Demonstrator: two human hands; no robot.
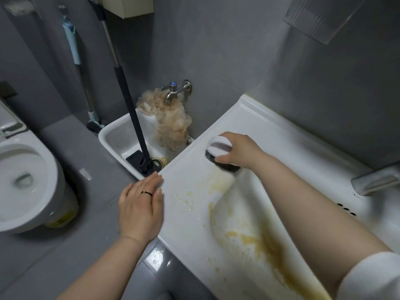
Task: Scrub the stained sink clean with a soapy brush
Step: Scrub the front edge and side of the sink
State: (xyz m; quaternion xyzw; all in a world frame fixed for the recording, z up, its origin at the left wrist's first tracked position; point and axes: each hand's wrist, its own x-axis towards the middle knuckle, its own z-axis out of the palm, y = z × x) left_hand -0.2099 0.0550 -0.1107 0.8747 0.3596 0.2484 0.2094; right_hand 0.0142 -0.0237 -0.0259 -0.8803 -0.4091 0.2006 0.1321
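Note:
A white ceramic sink (186, 215) fills the right half of the view, streaked with yellow-brown stains inside the basin and spattered on its left ledge. My right hand (240, 149) grips a white-backed scrub brush (219, 149) whose dark bristles press against the far left rim of the basin. My left hand (140, 207), wearing a dark ring, rests flat with fingers together on the sink's left edge and holds nothing. The sink's chrome tap (376, 180) juts in from the right edge.
Lower to the left stands a small white mop basin (112, 135) with a black mop (134, 118) in it, a wall tap (173, 92) and a brownish mesh rag (171, 120) draped under it. A toilet (28, 180) sits at far left. A blue-handled brush (74, 55) leans on the grey wall.

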